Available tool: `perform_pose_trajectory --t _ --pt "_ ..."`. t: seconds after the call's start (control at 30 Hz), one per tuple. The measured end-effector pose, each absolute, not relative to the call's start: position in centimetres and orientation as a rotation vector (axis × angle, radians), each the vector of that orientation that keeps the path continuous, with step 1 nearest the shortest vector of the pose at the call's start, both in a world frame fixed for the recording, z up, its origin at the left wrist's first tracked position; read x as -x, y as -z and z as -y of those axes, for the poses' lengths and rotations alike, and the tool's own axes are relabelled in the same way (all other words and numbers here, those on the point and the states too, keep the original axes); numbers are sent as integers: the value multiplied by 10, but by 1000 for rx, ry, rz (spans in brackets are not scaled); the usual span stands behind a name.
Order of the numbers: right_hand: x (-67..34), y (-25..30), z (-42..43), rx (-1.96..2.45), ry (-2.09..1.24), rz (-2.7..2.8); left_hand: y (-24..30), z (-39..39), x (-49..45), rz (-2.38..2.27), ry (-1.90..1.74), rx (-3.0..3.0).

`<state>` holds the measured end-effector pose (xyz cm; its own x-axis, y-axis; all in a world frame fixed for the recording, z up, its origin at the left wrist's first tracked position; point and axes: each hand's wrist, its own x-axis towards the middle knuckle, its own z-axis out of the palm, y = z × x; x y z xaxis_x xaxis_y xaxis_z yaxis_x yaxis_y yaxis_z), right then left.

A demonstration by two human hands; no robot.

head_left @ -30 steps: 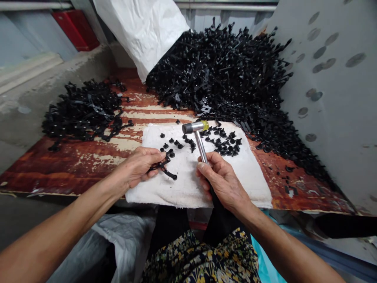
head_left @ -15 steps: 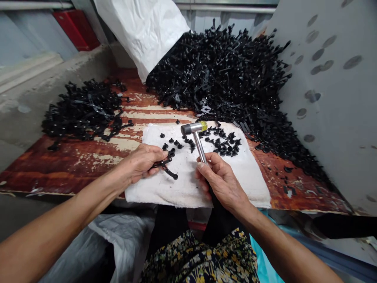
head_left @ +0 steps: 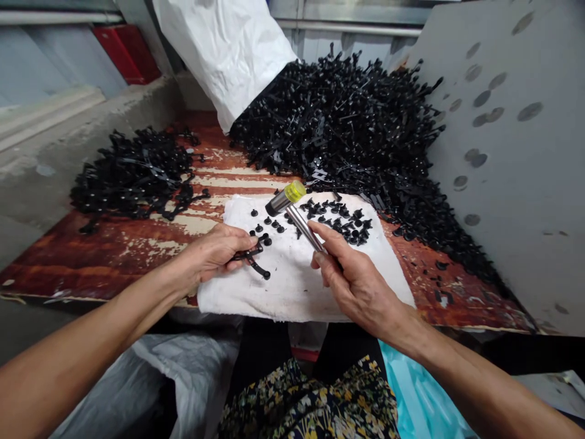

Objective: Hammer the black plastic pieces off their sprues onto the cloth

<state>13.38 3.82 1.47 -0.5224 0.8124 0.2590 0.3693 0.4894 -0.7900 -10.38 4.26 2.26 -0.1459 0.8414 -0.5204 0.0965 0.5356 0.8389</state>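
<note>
My left hand [head_left: 223,249] pinches a black jointed bracket [head_left: 258,263] over the left part of a folded white cloth [head_left: 283,292]. One curved arm of the bracket points down and to the right. My right hand [head_left: 350,262] is closed around the handle of a small mallet [head_left: 305,225] with a metal head, one yellow face and one black face. The mallet head is raised above the cloth, tilted, with its black face toward the left. Small black round studs [head_left: 350,225] lie scattered on the cloth behind both hands.
A large heap of black parts [head_left: 338,122] fills the back of the worn red-brown table [head_left: 137,250]. A smaller heap [head_left: 132,174] lies at the left. A white sack [head_left: 228,55] hangs at the back, and a grey panel [head_left: 512,158] stands at the right.
The mallet head has tipped, its yellow face rising and its black face dropping to the left. My right hand has shifted slightly right; my left hand keeps its hold on the bracket.
</note>
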Motion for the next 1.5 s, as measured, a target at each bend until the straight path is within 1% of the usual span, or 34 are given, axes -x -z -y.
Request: perform_pose_trajectory --t 0.1,0.17,0.27,0.47,0.6,0.77,0.93,1.07,1.2,1.27,1.43,1.5 --pt "-135 -9 -40 874 -682 2218 -23 -42 101 -1616 -810 -791" --pt "-134 -4 -42 902 -586 2335 -26 -41 98 -1618 -799 -771" --pt "-134 -2 -44 978 -496 2482 -32 -40 95 -1624 -800 -753" --pt "-134 -4 -41 908 -402 2364 -32 -39 94 -1645 -820 -758" --pt "-134 -4 -41 963 -380 2499 -30 -39 95 -1652 -796 -763" --pt "-132 -8 -38 885 -371 2290 -29 -39 96 -1655 -797 -786" --pt "-133 -6 -41 956 -413 2466 -27 -38 95 -1680 -776 -788" --pt "-133 -5 -38 937 -430 2272 -28 -38 93 -1704 -785 -772" --pt "-132 -5 -39 999 -579 2391 -29 -36 94 -1663 -815 -752" --pt "-128 -8 -41 1022 -737 2263 -31 -32 92 -1648 -857 -712" --pt "-103 -13 -40 1030 -1278 1827 -35 -17 71 -1576 -1137 -546" --pt "-94 -10 -40 1020 -1404 1705 -35 -9 66 -1532 -1157 -497"
